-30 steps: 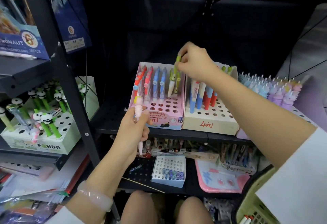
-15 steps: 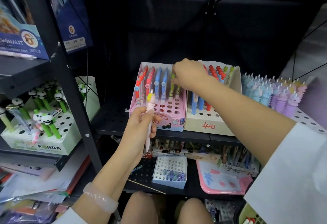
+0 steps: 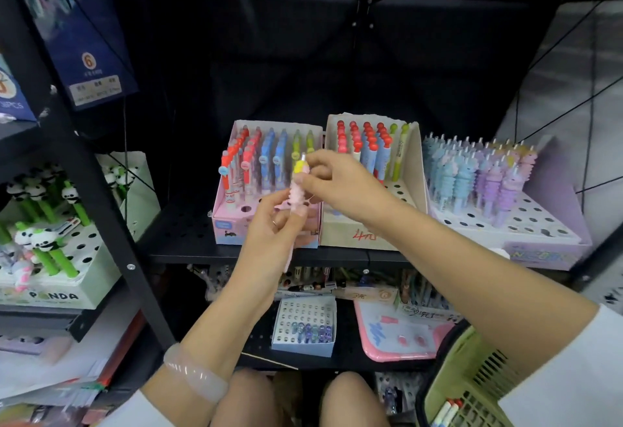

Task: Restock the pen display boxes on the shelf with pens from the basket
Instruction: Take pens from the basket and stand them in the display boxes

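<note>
Both hands meet on one pink pen (image 3: 296, 196) with a yellow top, held upright in the head view: the left hand (image 3: 276, 224) grips its ridged middle from below, while the right hand (image 3: 332, 184) pinches the top end between thumb and fingers. Just behind the hands stands the pink display box (image 3: 232, 228) of red, blue and green pens, a cream box (image 3: 340, 229) beside it under the right wrist, and the green basket (image 3: 472, 376) sits below the right forearm
</note>
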Tool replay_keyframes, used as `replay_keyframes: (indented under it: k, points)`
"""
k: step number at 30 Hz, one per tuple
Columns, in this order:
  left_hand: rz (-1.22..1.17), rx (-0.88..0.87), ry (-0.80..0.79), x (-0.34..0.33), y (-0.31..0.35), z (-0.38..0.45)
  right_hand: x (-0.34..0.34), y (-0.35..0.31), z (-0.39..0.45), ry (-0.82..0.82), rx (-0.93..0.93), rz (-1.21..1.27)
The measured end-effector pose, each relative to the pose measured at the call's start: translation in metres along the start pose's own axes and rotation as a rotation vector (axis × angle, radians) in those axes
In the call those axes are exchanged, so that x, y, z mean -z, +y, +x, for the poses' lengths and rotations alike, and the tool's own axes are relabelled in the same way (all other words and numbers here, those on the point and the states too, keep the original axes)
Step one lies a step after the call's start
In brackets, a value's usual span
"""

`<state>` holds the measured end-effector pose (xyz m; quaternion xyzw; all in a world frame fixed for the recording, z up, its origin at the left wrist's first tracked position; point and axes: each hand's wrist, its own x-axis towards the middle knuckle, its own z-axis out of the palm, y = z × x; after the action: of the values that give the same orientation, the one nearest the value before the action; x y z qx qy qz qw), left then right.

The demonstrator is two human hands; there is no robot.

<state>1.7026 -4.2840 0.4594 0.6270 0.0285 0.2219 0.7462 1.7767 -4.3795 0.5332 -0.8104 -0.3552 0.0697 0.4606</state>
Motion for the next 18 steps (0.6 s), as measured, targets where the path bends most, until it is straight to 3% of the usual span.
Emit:
replay_keyframes:
  k: [7, 12, 18]
  points:
    - [0.164, 0.036, -0.239, -0.058, -0.009, 0.005, 0.089, 0.037, -0.031, 0.404, 0.044, 0.153]
    - [0.309, -0.046, -0.354, -0.107, -0.018, 0.013, 0.163, 0.088, -0.059, 0.705, 0.005, -0.103]
    - [0.498, -0.147, -0.449, -0.154, -0.024, 0.029, 0.232, 0.129, -0.076, 1.01, -0.006, -0.133]
